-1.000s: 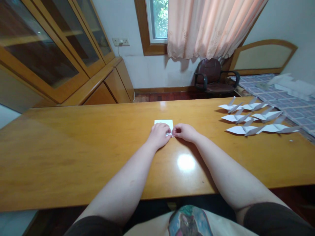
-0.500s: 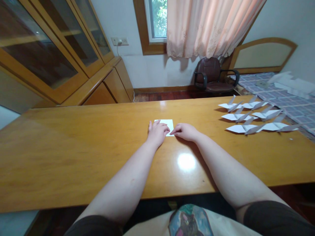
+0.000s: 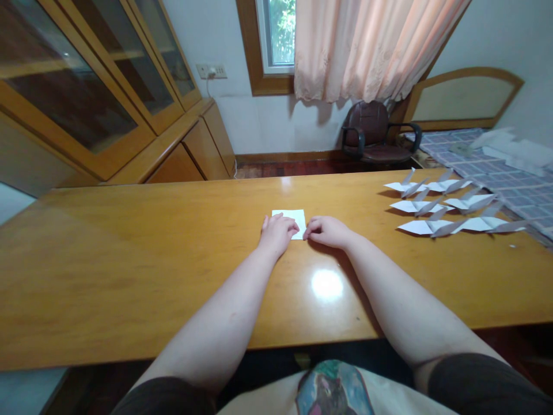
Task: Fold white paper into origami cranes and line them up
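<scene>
Both hands press a folded white paper (image 3: 292,219) flat on the counter (image 3: 129,259): left hand (image 3: 277,231) spread, right hand (image 3: 327,231) pinching its corner. 6 finished cranes (image 3: 440,207) lie aside; this one looks barely begun.

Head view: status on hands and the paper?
Left hand flat on white paper. Right hand pinching its near right corner. Paper lies on the table. Folded paper cranes off right, clear.

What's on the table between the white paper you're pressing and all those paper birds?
Nothing: in the head view, only bare wooden table lies between the white paper under both hands and the paper birds. The right hand sits at the paper's edge.
</scene>
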`<state>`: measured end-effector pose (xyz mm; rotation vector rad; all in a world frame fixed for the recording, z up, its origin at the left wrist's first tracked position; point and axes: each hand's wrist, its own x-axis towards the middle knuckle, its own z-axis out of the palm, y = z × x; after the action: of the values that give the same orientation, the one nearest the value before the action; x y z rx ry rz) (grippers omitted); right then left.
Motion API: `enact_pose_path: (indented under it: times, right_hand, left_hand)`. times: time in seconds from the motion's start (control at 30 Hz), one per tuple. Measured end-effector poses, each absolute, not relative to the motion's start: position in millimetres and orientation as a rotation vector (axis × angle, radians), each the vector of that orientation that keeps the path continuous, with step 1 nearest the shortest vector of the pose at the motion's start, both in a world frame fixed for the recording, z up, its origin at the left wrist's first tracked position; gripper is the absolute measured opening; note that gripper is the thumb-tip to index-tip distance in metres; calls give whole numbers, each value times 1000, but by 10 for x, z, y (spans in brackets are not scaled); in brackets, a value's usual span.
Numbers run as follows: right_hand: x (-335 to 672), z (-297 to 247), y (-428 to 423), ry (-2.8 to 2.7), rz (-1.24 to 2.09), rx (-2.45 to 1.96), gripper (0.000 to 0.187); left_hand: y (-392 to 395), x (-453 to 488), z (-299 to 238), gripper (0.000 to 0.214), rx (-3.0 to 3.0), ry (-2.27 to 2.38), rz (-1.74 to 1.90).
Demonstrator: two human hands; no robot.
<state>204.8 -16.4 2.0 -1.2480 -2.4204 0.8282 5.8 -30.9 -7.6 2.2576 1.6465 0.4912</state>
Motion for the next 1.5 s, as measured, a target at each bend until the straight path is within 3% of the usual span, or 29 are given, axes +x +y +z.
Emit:
enact_pose_path:
  times: [0.53,0.83,1.17,1.37,1.5]
  right_hand:
    - [2056,8,-167,-2374,829,-1255,24]
    - [2041,29,-167,-2380,870,-1331,22]
    - [2036,46,-176,-2355,917,-1347,22]
    - [2028,34,-168,-2361,910,-1332,23]
    - [2033,6,-164,-2386,863,-1327,24]
  left_hand:
    - [-343,59,-47,16,2294,1638,440]
    - [-301,-33,-39,66,2248,1816,404]
    - [-179,-292,-58,49,1993,2095,360]
    - [-307,-194,68,33,2160,2064,466]
    - [-520,6,129,28,2266,1962,240]
